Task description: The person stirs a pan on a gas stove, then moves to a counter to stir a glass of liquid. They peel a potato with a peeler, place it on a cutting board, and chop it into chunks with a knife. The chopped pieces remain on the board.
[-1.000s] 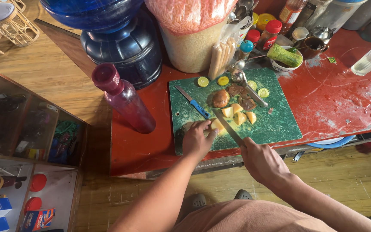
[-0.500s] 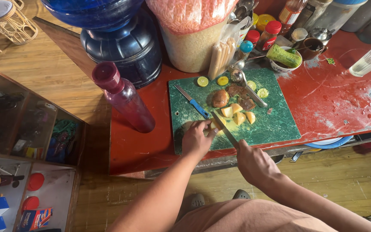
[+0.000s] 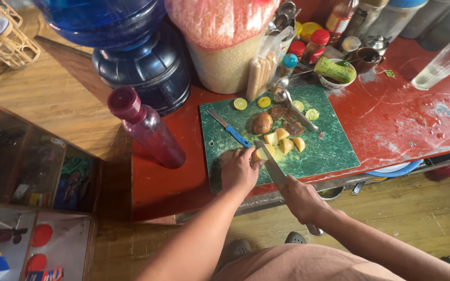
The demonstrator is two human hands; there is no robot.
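Yellow potato piece (image 3: pixel 261 153) sits at the near-left part of the green cutting board (image 3: pixel 329 151), pinned under the left hand (image 3: pixel 239 171), fingers curled down on it. Right hand (image 3: pixel 300 198) is closed around the handle of the big knife (image 3: pixel 271 162); blade runs up-left, its edge on the piece just beside the left fingertips (image 3: pixel 250 154).

Risks, my read:
- Blade is touching-close to the fingertips; a slip or roll of the piece puts the edge on skin.
- Board lies near the front edge of the red table (image 3: pixel 391 119); a hard push could shift it.

Around, near to far:
- Cut yellow chunks (image 3: pixel 285 142) just behind the blade, crowding the stroke.
- Blue-handled small knife (image 3: pixel 230 129) lies left of them, near the holding hand.
- Brown peel scraps (image 3: pixel 287 119), ladle (image 3: pixel 290 106), 4 lime slices (image 3: pixel 240 104) along the far edge.
- Maroon bottle (image 3: pixel 147 127) stands left of the board, well apart.
- Jars and sacks crowd the back.
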